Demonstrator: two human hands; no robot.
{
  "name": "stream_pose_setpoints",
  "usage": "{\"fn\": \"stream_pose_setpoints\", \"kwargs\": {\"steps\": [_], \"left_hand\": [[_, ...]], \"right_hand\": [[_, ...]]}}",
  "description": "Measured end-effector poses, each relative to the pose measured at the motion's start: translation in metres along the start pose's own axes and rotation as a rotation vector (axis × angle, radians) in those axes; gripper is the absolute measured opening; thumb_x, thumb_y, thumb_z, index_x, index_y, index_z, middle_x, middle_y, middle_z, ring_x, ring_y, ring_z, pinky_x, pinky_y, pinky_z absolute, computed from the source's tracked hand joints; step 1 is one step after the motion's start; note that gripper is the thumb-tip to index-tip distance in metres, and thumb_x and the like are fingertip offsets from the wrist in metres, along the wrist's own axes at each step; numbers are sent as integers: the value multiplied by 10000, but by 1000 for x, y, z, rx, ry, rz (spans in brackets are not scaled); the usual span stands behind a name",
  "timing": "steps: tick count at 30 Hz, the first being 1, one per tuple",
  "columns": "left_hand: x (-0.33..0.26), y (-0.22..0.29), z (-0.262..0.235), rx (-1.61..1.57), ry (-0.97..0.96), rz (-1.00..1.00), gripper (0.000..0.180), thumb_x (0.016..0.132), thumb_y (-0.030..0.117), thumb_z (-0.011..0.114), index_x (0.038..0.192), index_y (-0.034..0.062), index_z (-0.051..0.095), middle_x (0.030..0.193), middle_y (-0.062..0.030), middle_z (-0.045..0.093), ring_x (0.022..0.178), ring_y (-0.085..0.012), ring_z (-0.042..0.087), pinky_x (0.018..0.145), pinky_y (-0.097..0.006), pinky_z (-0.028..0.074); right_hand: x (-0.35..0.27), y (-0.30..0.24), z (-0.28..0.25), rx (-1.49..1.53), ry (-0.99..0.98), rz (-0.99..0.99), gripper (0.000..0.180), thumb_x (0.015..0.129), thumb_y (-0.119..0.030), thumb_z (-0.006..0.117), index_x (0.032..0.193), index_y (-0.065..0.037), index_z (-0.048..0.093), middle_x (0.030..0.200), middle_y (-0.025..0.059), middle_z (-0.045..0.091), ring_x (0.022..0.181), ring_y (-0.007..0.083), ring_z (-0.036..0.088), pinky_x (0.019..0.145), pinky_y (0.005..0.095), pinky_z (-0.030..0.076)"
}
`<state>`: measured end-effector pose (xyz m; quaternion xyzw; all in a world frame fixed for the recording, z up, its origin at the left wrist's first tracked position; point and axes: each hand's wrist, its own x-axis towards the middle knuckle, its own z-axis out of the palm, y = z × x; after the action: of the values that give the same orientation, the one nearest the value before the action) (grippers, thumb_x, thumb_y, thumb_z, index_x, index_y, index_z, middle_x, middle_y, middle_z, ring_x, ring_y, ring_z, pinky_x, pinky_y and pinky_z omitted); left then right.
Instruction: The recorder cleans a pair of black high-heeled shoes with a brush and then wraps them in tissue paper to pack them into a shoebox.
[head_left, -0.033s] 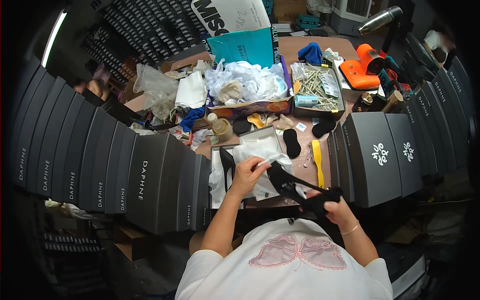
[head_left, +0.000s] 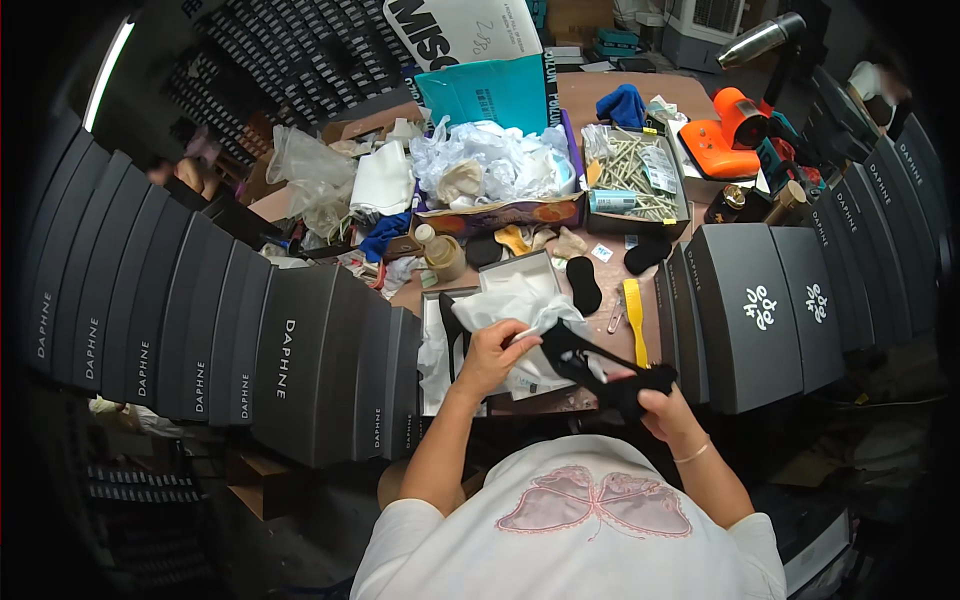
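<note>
My right hand (head_left: 665, 410) grips a black high-heeled shoe (head_left: 600, 365) just above the front of the table, with the heel pointing up and left. My left hand (head_left: 495, 355) pinches crumpled white tissue paper (head_left: 520, 300) right beside the shoe. The paper spills out of an open shoe box (head_left: 432, 330) in front of me. The shoe's toe end is hidden under my right palm.
Rows of dark grey shoe boxes (head_left: 300, 370) curve along the left, and more (head_left: 750, 320) stand on the right. The table holds a yellow tool (head_left: 633, 315), black insoles (head_left: 583, 283), a pile of white paper (head_left: 490, 160), a tray of sticks (head_left: 640, 175) and an orange machine (head_left: 725, 135).
</note>
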<state>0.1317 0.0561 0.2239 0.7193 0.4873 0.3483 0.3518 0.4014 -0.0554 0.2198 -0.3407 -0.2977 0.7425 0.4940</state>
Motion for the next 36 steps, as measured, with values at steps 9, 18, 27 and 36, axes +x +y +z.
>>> {"fn": "stream_pose_setpoints", "kwargs": {"steps": [9, 18, 27, 36], "left_hand": [[-36, -17, 5, 608, -88, 265, 509, 741, 51, 651, 1241, 106, 575, 1250, -144, 517, 1150, -308, 488, 889, -368, 464], [27, 9, -27, 22, 49, 72, 124, 804, 46, 600, 888, -10, 672, 842, -94, 629, 706, -174, 591, 603, -267, 461], [29, 35, 6, 239, 130, 412, 96, 760, 81, 721, 826, 24, 682, 837, -75, 592, 776, -248, 579, 657, -342, 478], [-10, 67, 51, -87, -20, 673, 194, 754, -13, 711, 938, 29, 667, 799, -52, 613, 670, -203, 593, 564, -318, 469]], "right_hand": [[11, 63, -14, 166, 13, 125, 557, 789, -359, 667, 1147, 58, 576, 1041, 182, 655, 936, 300, 664, 810, 430, 566], [16, 42, 0, 846, 313, 90, 518, 880, -500, 527, 1154, -65, 594, 1041, 149, 647, 843, 364, 664, 649, 330, 619], [6, 42, 5, 905, 278, 29, 478, 848, -543, 583, 1096, -138, 638, 974, 95, 675, 738, 307, 675, 604, 295, 611], [20, 57, 55, 327, 373, -279, 234, 911, -179, 599, 1116, -68, 588, 1013, 9, 607, 904, 112, 581, 737, 279, 474]]}}
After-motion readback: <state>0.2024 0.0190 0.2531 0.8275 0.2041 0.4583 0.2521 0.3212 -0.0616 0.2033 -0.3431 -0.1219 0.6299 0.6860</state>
